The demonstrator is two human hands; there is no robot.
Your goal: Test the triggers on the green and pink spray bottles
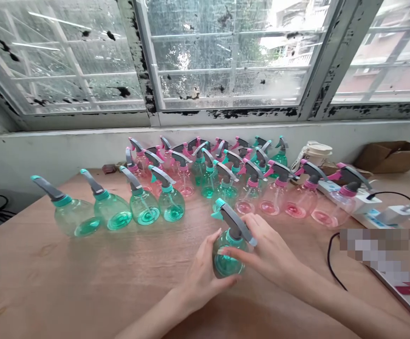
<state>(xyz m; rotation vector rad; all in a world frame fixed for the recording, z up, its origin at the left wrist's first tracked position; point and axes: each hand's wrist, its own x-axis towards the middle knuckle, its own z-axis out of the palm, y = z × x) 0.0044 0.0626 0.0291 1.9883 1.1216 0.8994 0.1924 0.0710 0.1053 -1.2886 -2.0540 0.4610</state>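
Both of my hands are around one green see-through spray bottle (229, 263) with a grey and teal trigger head, near the middle of the wooden table. My left hand (205, 273) cups its lower left side, thumb near the base. From the right, my right hand (261, 247) grips its upper part, with the thumb across the front. Beyond my hands stands a green spray bottle (224, 190), partly hidden behind the held one. Several pink spray bottles (300, 202) line up to the right of it, and several green ones (113, 212) form a row at the left.
More pink and green spray bottles (185, 181) crowd together toward the window wall. A power strip (367, 202) with plugs and a black cable (328, 259) lies at right, by a blurred-out flat device (396, 287). A lidded cup (316, 151) and cardboard box (389, 157) stand behind.
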